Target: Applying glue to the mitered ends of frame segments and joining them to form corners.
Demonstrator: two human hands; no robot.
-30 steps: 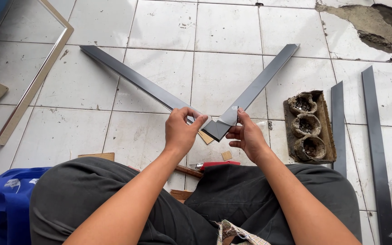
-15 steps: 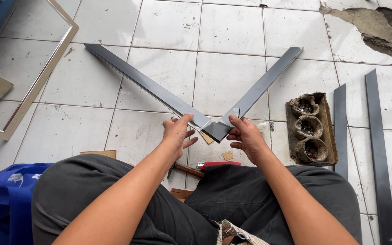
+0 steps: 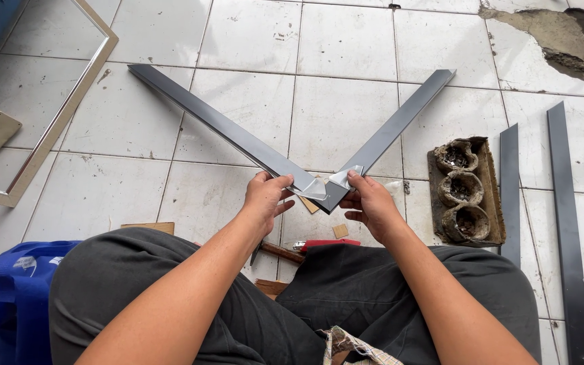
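On the tiled floor [image 3: 346, 101], left hand [image 3: 265, 199] and right hand [image 3: 370, 199] pinch two dark metal strips [image 3: 238, 135] together at their mitred corner [image 3: 322, 192], joined but seemingly unfastened.

Two long dark grey metal bars meet at mitred ends to form a V just below the middle of the frame. The left bar [image 3: 221, 125] runs flat on the white tiles from the upper left down to the joint. The right bar [image 3: 393, 132] runs from the upper right, its far end cut square, down to the same joint. Both are straight, flat-faced and smooth with a dull sheen. At the corner, pale translucent film [image 3: 312, 189] is peeled back from the left bar's end, and a second curl of film [image 3: 346, 177] lifts off the right bar's end, each crinkled and catching light.
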